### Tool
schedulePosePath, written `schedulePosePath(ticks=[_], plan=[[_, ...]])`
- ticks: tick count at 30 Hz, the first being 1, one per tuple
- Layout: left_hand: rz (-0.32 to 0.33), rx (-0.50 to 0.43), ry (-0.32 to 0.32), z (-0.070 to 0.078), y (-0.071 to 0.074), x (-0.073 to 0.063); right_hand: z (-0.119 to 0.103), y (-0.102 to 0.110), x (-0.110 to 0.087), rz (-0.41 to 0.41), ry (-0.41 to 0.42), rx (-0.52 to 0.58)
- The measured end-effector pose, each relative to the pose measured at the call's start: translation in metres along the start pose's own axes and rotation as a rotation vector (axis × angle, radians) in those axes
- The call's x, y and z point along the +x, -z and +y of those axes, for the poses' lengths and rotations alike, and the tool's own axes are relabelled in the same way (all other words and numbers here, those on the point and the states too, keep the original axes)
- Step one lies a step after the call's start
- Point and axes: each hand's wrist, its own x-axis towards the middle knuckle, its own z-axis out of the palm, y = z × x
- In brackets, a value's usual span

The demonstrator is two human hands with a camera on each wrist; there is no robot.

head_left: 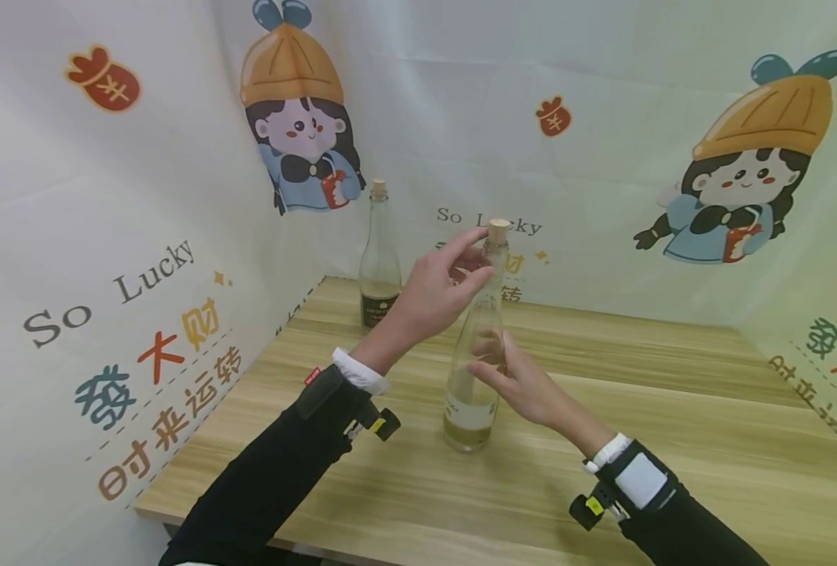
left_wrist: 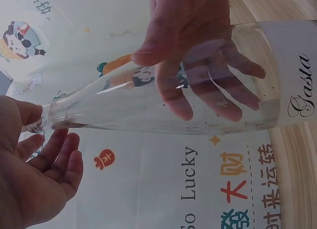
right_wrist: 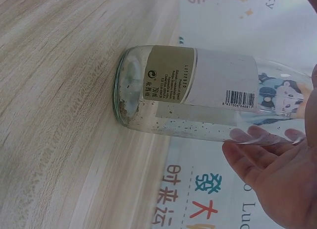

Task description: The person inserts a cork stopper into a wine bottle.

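Note:
A clear glass bottle (head_left: 469, 405) with a pale label stands on the table, leaning slightly, and a cork (head_left: 499, 230) sits in its mouth. At the top, my left hand (head_left: 435, 295) holds the neck between thumb and fingers, the index fingertip close beside the cork. My right hand (head_left: 531, 389) grips the bottle's body, thumb on the near side. Through the glass (left_wrist: 119, 105) in the left wrist view, the right fingers show wrapped behind it. The right wrist view shows the barcode label (right_wrist: 225, 80) and the bottle's base (right_wrist: 124, 85) against the tabletop.
A second corked bottle (head_left: 380, 275) with a dark label stands at the back left, partly behind my left hand. The wooden table (head_left: 637, 440) meets a printed cloth backdrop (head_left: 446, 118) at the rear and sides.

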Motion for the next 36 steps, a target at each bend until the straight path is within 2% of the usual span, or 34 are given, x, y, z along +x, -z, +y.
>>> schedulePosePath(ticks=[4,9,12,17,24,31,36], plan=[[-0.011,0.017,0.036,-0.002,0.005,-0.005,-0.003,-0.004,0.002,-0.006,-0.007,0.001],[-0.052,0.012,0.044,-0.004,-0.004,-0.005,-0.001,0.005,-0.008,0.010,-0.027,-0.031],[-0.063,0.025,0.060,-0.007,-0.003,-0.008,-0.001,0.008,-0.011,0.004,-0.024,-0.042],[-0.074,0.074,0.117,-0.019,0.009,-0.020,-0.002,0.004,-0.008,-0.024,-0.001,-0.054],[-0.098,0.112,0.160,-0.036,0.025,-0.034,0.002,0.001,-0.008,-0.050,0.009,-0.085],[-0.070,0.164,0.198,-0.046,0.037,-0.043,0.006,0.014,-0.017,-0.042,-0.051,-0.129],[-0.075,0.190,0.235,-0.055,0.049,-0.052,0.010,0.026,-0.025,-0.034,-0.075,-0.168]])
